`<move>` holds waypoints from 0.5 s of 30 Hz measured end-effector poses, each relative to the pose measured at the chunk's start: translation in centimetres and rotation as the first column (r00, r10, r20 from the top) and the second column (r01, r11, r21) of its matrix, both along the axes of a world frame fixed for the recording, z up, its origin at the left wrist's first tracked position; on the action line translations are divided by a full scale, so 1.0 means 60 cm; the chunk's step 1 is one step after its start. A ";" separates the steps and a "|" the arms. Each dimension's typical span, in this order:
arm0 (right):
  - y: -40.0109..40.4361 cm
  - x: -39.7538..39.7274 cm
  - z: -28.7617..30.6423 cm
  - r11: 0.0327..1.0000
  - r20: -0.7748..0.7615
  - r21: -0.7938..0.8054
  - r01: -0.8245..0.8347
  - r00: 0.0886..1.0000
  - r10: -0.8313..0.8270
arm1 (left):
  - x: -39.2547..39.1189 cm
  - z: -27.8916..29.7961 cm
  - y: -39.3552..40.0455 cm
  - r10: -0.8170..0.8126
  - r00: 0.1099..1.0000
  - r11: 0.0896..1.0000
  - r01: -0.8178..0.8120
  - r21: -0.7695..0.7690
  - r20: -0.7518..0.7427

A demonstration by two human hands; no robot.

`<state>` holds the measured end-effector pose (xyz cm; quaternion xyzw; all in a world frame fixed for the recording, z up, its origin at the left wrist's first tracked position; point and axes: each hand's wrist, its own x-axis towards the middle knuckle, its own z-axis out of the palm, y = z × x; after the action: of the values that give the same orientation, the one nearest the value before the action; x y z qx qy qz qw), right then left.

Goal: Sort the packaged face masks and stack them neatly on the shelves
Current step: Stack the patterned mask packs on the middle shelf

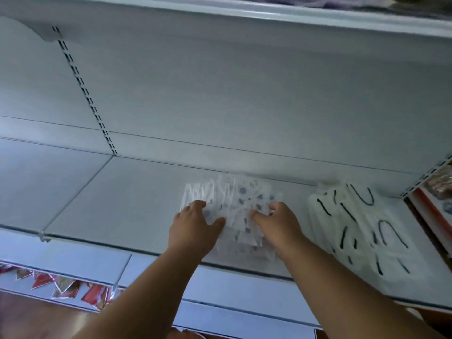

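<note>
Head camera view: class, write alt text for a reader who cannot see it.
Both hands, left hand and right hand, press a stack of blue-dotted packaged masks onto a grey shelf, beside a stack of black-marked packaged masks.

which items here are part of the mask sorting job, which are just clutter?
Part of the job:
- blue-dotted mask packs, under both hands: left hand, right hand
- mask packs with black loops, stacked to the right, untouched
- shelf they lie on

Just there:
- red and silver bunting along the lower shelf edge
- red-edged goods in the next bay, too blurred to identify
</note>
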<state>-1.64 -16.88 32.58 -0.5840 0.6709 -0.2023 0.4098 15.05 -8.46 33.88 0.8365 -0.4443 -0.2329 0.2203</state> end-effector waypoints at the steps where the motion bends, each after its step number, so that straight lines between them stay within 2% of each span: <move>1: -0.003 0.004 -0.004 0.998 0.114 0.050 0.047 0.992 -0.053 | 0.000 -0.002 -0.001 -0.002 1.000 1.000 0.002 0.003 -0.008; 3: -0.009 0.010 -0.011 0.983 0.279 0.152 0.103 0.950 -0.143 | 0.005 -0.002 -0.004 -0.005 1.000 1.000 0.005 0.002 -0.022; 7: -0.021 0.024 -0.017 0.967 0.387 0.225 0.123 0.899 -0.204 | 0.025 -0.003 -0.011 -0.019 0.997 1.000 0.018 -0.012 -0.073; 10: -0.024 0.039 -0.018 0.973 0.332 0.190 0.128 0.925 -0.187 | 0.042 -0.008 -0.011 -0.047 0.988 0.998 0.040 -0.054 -0.149; 15: -0.017 0.077 0.019 0.993 0.133 -0.011 0.120 0.984 -0.118 | 0.088 -0.018 -0.020 -0.039 0.900 0.997 0.006 -0.078 -0.433</move>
<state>3.00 -17.93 33.71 -0.5320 0.6739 -0.2709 0.4352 20.34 -9.66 32.82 0.7496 -0.4021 -0.3994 0.3419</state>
